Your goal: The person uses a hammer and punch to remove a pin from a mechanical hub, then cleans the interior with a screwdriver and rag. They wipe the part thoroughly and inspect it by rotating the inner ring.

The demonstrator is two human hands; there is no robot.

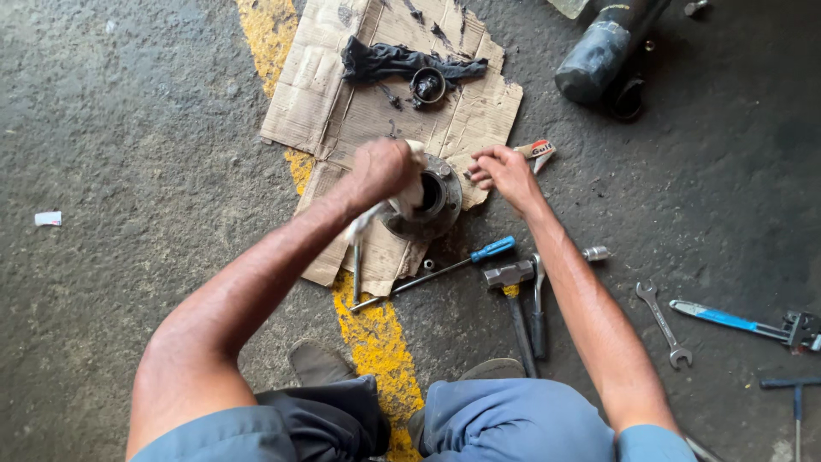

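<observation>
Hands wiping a wheel hub on cardboard laid over a grey floor with a yellow stripe.

Left hand is closed around a pale rag and presses it on the rim of the hub, which sits on the near edge of the cardboard. Right hand hovers at the hub's right side, fingers curled, holding nothing that shows. The hub looks dark and greasy around its bore, so the wiping seems partly done at most. A black rag and a bearing ring lie farther up the cardboard. Near the knees lie a screwdriver and a hammer; farther right, a spanner.
</observation>
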